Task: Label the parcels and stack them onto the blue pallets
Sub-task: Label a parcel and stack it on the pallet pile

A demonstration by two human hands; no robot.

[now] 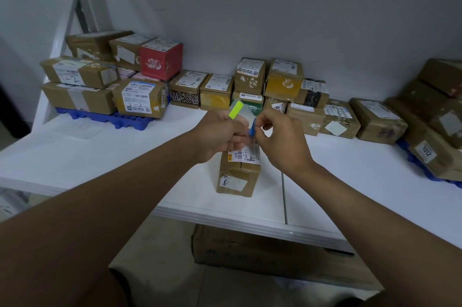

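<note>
Both hands meet directly above the parcel (238,171) near the bench's front edge: left hand (220,131) grasps a sticker sheet (240,111), right hand (280,136) pinches a blue sticker (252,128); the parcel's length runs away from the front edge, both hands equally near.

Brown cardboard parcel (238,173) with white printed labels, one orange-tagged. Neon yellow-green and blue strips on sticker sheet (241,113). Red box (161,60) with white floral motif. Black-and-white lettered pattern on small box (186,92). Blue pallet (112,118). White table (125,156).
</note>
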